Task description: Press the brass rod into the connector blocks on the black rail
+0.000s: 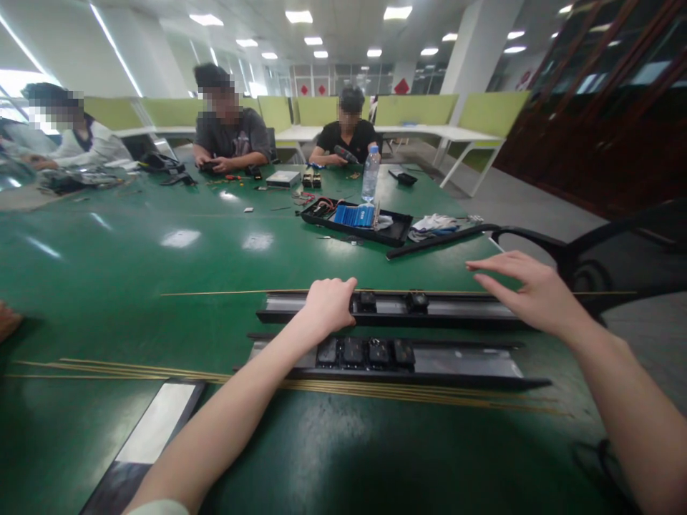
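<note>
My left hand (pixel 328 304) is closed over the far black channel (pixel 456 315), its fingers at the far edge and its thumb by the near edge. Whether a block sits under its palm is hidden. Just right of it, a black block (pixel 366 301) and another black block (pixel 417 302) sit in the channel. A thin brass-coloured rod (pixel 215 293) runs along the channel's far side. Above the channel's right part hovers my right hand (pixel 529 290), thumb and fingers apart, holding nothing. Nearer me, a second black channel (pixel 461 361) carries several black blocks (pixel 365 352) side by side.
Several brass-coloured rods (pixel 376 390) lie along the near channel. A black-and-white panel (pixel 155 422) rests at left, partly under my forearm. Beyond are a black tray (pixel 397 227) with a blue part, a water bottle (pixel 370 175) and gloves (pixel 434 227). Another person's hand (pixel 8 320) shows at left.
</note>
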`<act>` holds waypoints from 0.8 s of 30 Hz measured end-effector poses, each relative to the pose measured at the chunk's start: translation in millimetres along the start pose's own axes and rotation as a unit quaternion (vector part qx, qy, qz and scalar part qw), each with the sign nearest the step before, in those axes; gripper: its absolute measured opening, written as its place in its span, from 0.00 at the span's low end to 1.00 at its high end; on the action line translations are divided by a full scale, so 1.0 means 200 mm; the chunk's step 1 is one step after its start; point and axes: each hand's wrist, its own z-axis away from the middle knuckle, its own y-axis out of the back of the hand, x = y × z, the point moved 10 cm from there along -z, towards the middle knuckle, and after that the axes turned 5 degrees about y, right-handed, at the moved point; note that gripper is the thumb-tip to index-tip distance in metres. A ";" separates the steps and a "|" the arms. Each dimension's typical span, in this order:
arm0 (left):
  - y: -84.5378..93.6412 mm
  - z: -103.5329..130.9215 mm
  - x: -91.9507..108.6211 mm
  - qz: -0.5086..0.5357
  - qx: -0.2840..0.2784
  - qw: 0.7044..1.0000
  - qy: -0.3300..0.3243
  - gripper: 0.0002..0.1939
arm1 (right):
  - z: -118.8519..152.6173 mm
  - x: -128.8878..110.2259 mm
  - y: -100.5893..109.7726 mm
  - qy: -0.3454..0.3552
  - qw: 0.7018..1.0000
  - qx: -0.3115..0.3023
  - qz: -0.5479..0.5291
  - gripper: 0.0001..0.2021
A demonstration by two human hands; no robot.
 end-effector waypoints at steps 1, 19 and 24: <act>0.00 0.00 0.00 -0.002 -0.001 1.000 -0.001 0.29 | 0.00 -0.01 -0.01 0.003 1.000 -0.005 0.003 0.12; -0.01 -0.02 0.00 -0.019 0.001 0.999 -0.041 0.31 | -0.01 -0.22 -0.28 0.077 0.994 -0.073 0.015 0.15; -0.02 -0.03 0.00 -0.024 0.003 0.999 -0.041 0.30 | 0.01 -0.25 -0.33 0.083 0.994 -0.048 0.043 0.11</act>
